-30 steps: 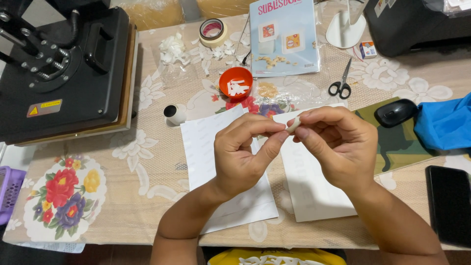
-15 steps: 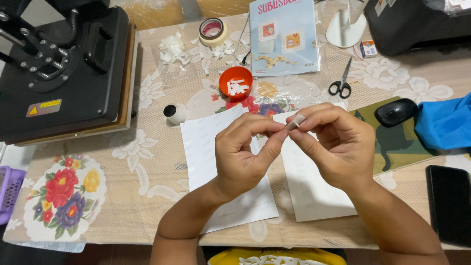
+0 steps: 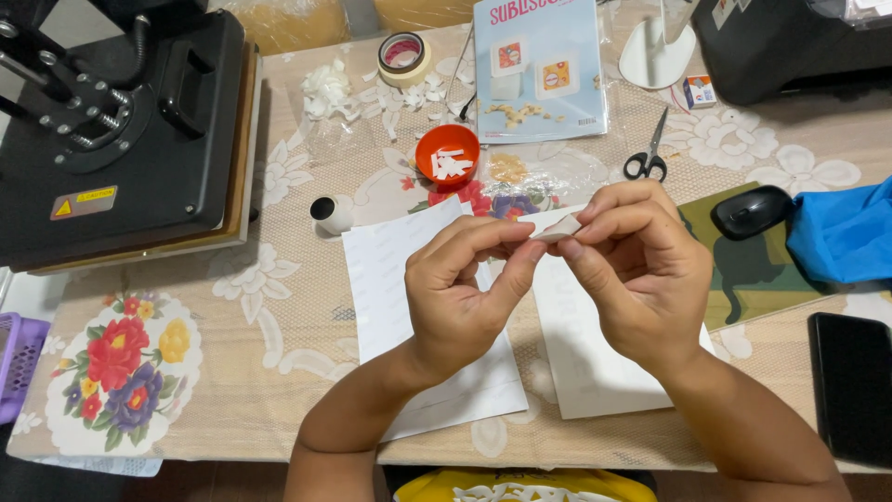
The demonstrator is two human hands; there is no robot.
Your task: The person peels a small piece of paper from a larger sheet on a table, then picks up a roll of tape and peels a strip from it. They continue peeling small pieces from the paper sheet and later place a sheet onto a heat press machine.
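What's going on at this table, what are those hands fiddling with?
A person sits at a table with a floral cloth and works a small pale piece between the fingertips of the left hand and the right hand, held up above two white sheets. What the piece is cannot be told. Behind the hands stand a small orange bowl with white bits in it, scissors, a roll of tape and a black heat press on the left.
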